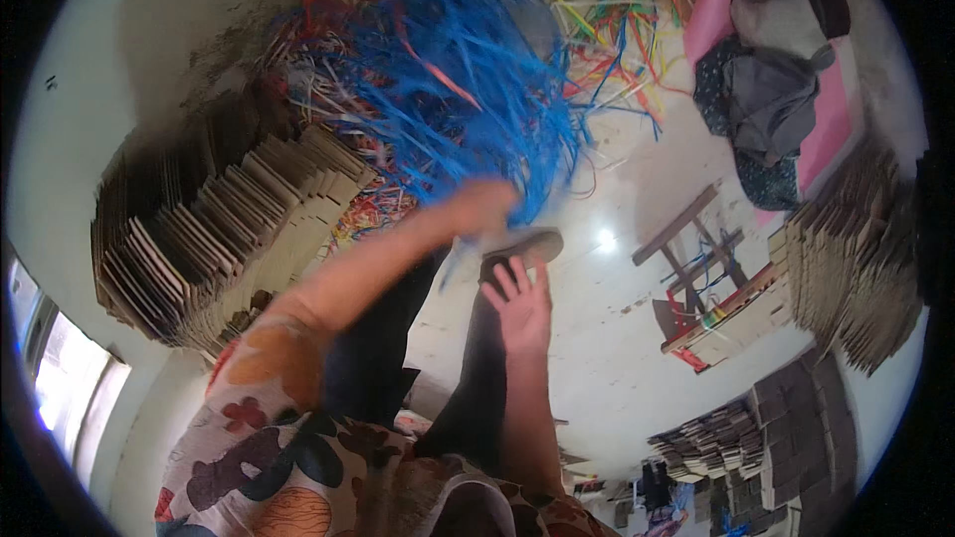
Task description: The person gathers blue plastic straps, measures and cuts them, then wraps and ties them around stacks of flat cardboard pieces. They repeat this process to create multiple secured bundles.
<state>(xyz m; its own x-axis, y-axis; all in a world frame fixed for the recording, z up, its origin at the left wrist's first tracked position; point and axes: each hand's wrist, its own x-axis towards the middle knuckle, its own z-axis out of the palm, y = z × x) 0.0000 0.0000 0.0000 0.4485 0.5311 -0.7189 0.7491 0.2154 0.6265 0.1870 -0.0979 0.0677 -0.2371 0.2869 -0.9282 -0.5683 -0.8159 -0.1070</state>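
I find blue strips [468, 80] heaped toward the floor [597, 308] edge ahead, apparently being gathered: left hand [489, 204] blurred, grip I cannot tell; right hand [522, 308] splayed, empty; next move needs firm closure.

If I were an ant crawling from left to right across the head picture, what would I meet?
Bright window, left stack of brown sheets, blue strips, wooden stand, right stack of brown sheets.

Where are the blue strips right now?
In the head view, the blue strips are at the top, around the middle, next to the person's blurred left hand and right of the stacked brown sheets.
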